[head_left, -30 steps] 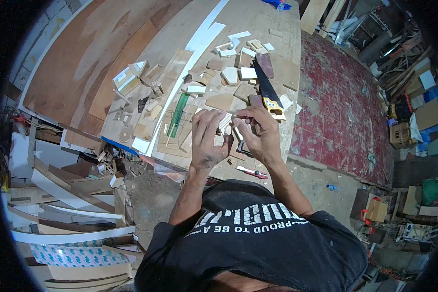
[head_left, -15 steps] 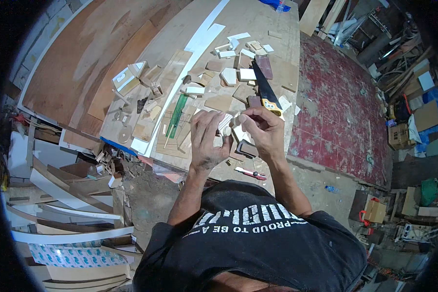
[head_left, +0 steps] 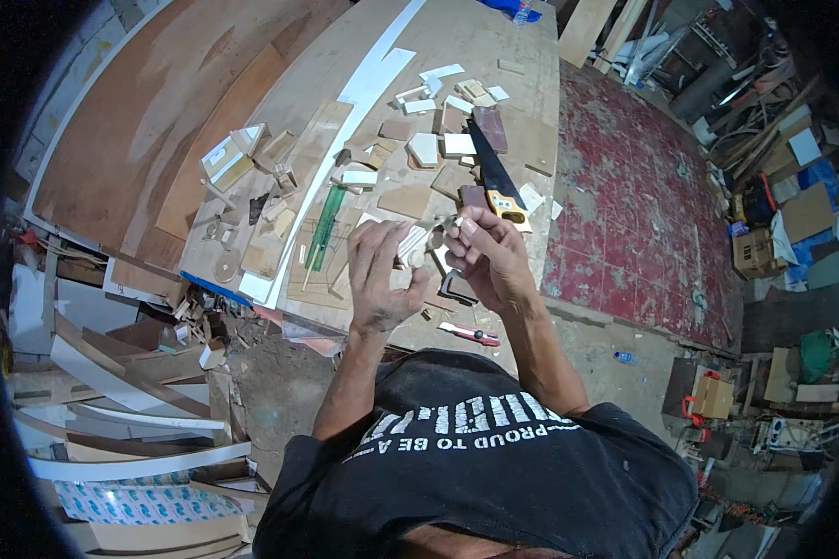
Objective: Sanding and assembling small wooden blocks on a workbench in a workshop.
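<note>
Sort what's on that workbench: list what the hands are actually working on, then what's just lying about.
In hand:
- small pale piece, gripped by left hand and right hand

Lying about:
- handsaw
- green ruler
- red-handled cutter
- scattered wood offcuts

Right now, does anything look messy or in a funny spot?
Yes. Small wood offcuts lie scattered all over the workbench. A red and black tool sits close to the bench's near edge. More scraps are piled below the edge. Both hands, left and right, hold a small pale piece.
</note>
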The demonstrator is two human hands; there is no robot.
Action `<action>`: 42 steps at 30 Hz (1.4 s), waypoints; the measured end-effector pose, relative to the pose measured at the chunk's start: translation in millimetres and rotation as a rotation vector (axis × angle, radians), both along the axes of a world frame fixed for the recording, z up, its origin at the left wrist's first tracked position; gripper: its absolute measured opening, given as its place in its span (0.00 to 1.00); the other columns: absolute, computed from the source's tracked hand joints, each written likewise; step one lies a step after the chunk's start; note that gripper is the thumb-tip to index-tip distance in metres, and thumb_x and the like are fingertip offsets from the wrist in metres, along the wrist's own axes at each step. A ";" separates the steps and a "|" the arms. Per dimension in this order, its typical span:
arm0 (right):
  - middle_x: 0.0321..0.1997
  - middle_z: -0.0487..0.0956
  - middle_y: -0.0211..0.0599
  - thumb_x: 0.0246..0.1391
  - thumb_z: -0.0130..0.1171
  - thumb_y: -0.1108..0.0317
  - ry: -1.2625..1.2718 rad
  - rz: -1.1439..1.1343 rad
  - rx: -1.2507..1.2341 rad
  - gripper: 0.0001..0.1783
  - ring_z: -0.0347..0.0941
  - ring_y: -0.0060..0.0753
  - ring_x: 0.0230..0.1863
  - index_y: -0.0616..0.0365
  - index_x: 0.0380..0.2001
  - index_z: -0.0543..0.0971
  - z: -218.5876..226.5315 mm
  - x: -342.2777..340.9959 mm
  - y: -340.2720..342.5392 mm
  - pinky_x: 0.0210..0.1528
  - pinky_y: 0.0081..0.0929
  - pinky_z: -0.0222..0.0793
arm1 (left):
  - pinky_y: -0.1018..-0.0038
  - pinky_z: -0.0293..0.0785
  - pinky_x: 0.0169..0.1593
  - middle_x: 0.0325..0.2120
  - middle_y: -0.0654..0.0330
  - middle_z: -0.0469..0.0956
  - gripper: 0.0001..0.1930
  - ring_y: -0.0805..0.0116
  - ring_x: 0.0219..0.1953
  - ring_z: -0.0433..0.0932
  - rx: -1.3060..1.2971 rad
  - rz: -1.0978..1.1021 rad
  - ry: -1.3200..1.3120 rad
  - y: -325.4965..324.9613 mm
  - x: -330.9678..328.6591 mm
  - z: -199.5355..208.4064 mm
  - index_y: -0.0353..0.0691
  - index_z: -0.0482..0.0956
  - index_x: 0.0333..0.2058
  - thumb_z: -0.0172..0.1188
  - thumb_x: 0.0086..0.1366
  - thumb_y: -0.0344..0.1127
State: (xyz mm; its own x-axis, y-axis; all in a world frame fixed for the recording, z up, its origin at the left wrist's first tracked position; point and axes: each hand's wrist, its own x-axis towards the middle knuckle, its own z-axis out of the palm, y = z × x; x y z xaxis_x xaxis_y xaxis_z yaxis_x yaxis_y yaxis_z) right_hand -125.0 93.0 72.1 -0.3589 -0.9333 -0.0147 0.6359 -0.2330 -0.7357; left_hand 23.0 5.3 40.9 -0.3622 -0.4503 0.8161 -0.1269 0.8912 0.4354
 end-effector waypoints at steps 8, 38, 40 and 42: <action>0.36 0.74 0.36 0.57 0.58 0.72 -0.414 0.177 -0.037 0.06 0.66 0.22 0.31 0.61 0.35 0.73 -5.8 0.7 4.3 0.29 0.19 0.66 | 0.58 0.69 0.52 0.43 0.50 0.73 0.28 0.50 0.47 0.71 0.054 0.021 -0.018 -3.4 9.3 -11.3 0.31 0.75 0.46 0.60 0.40 0.24; 0.27 0.79 0.33 0.52 0.65 0.75 0.441 -0.243 0.329 0.10 0.74 0.21 0.28 0.67 0.38 0.81 -38.8 55.3 -27.0 0.31 0.18 0.72 | 0.64 0.72 0.47 0.44 0.51 0.73 0.28 0.52 0.47 0.72 0.363 -0.061 -0.098 -61.9 65.3 -60.1 0.33 0.74 0.49 0.60 0.43 0.21; 0.27 0.79 0.33 0.52 0.65 0.75 0.475 -0.260 0.375 0.09 0.75 0.21 0.28 0.67 0.37 0.81 -34.0 56.5 -26.0 0.31 0.18 0.73 | 0.64 0.72 0.47 0.44 0.51 0.73 0.28 0.52 0.47 0.72 0.389 -0.079 -0.087 -61.7 63.0 -55.4 0.34 0.74 0.49 0.60 0.42 0.21; 0.27 0.80 0.32 0.52 0.64 0.76 0.507 -0.270 0.378 0.08 0.75 0.21 0.28 0.67 0.36 0.81 -31.9 55.2 -24.3 0.31 0.18 0.73 | 0.64 0.72 0.47 0.44 0.51 0.73 0.29 0.53 0.47 0.72 0.414 -0.093 -0.076 -59.9 59.8 -53.4 0.34 0.74 0.49 0.60 0.42 0.21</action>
